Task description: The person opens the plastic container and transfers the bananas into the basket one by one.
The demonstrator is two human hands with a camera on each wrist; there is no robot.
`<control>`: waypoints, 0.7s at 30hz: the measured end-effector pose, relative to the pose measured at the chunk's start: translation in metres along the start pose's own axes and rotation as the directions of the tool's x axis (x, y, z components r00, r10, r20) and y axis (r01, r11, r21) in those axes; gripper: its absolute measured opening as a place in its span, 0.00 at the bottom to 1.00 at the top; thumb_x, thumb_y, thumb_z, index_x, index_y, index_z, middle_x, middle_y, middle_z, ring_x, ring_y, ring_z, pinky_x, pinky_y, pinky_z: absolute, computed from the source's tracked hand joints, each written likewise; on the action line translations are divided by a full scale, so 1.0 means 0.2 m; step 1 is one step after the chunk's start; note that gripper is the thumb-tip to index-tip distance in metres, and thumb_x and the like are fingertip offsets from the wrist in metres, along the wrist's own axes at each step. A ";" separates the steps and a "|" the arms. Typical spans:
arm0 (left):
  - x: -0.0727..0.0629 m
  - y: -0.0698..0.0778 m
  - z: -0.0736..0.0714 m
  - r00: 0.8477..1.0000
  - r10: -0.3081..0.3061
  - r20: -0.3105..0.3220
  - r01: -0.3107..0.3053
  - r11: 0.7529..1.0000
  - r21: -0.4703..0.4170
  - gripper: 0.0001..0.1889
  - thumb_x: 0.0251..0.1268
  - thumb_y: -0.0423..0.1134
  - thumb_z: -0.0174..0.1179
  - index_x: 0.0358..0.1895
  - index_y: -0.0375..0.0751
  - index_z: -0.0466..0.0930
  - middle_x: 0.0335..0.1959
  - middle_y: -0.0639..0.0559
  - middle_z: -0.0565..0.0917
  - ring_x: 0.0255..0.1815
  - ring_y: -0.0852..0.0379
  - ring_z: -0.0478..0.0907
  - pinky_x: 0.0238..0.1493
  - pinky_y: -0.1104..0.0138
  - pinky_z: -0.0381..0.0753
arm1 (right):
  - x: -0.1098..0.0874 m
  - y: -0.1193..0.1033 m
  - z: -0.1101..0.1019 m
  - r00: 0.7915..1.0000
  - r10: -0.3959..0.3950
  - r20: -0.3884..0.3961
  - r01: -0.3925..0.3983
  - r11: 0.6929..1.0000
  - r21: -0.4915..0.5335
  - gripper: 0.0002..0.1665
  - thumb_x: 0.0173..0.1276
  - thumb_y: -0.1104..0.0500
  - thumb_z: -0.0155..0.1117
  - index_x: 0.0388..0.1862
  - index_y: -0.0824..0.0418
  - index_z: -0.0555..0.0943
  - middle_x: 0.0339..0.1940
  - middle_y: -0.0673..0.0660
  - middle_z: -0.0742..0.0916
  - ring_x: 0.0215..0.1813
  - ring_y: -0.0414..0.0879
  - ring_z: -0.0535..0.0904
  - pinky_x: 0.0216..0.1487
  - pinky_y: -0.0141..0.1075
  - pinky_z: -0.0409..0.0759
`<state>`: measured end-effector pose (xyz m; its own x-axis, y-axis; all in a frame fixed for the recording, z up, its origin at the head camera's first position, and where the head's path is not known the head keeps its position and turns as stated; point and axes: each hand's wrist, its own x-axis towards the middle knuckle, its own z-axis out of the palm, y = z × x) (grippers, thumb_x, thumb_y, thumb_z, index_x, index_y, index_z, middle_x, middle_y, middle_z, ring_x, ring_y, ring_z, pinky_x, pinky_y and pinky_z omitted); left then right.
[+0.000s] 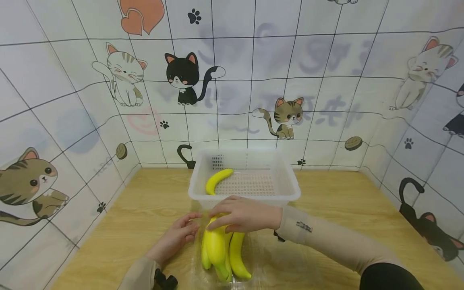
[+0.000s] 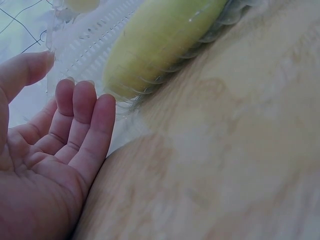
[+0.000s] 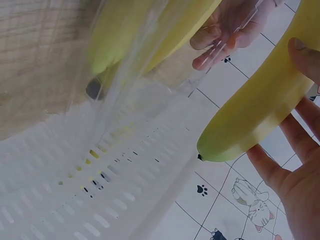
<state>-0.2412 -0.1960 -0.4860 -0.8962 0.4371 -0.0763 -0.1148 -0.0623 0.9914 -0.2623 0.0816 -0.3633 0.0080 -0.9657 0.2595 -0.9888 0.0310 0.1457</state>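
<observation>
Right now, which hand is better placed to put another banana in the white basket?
Probably the right hand: it grips a banana close to the basket; the left hand holds nothing.

Smooth, faintly glossy bananas point(image 1: 216, 245), clear shiny plastic container point(image 1: 255, 257), plastic basket point(image 1: 287, 177), wood-grain tabletop point(image 1: 337, 201).

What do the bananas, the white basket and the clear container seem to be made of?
Bananas: possibly plastic, softly shiny, with smooth, unspotted skins; real fruit isn't excluded.
White basket: probably matt plastic, translucent with moulded slots.
Clear container: probably glossy plastic, see-through with ridges and reflections.
</observation>
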 end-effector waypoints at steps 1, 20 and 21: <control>0.00 0.00 0.00 1.000 -0.003 -0.005 0.003 1.000 0.003 0.21 0.73 0.38 0.54 0.64 0.38 0.63 0.36 0.51 0.73 0.36 0.58 0.69 0.38 0.69 0.72 | 0.00 0.00 0.00 1.000 -0.003 -0.001 0.003 1.000 -0.006 0.29 0.60 0.59 0.71 0.61 0.46 0.77 0.61 0.52 0.79 0.63 0.45 0.72 0.64 0.40 0.67; 0.01 0.00 0.01 1.000 0.000 -0.001 0.000 1.000 0.013 0.21 0.74 0.38 0.52 0.65 0.37 0.62 0.36 0.52 0.72 0.36 0.58 0.70 0.39 0.67 0.73 | 0.03 0.07 -0.09 0.999 -0.014 -0.049 0.011 0.999 -0.053 0.29 0.58 0.61 0.72 0.59 0.48 0.79 0.60 0.53 0.80 0.61 0.47 0.74 0.63 0.42 0.68; 0.01 0.00 0.00 1.000 0.001 0.000 -0.001 1.000 0.014 0.21 0.74 0.38 0.52 0.65 0.37 0.62 0.36 0.52 0.72 0.36 0.58 0.70 0.39 0.67 0.73 | 0.03 0.07 -0.09 0.998 -0.014 -0.055 0.011 0.999 -0.053 0.29 0.58 0.61 0.72 0.59 0.48 0.79 0.59 0.53 0.80 0.61 0.46 0.74 0.63 0.42 0.68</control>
<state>-0.2421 -0.1952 -0.4857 -0.8963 0.4371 -0.0753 -0.1080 -0.0504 0.9929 -0.2734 0.0814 -0.3418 0.0302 -0.9503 0.3099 -0.9794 0.0338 0.1990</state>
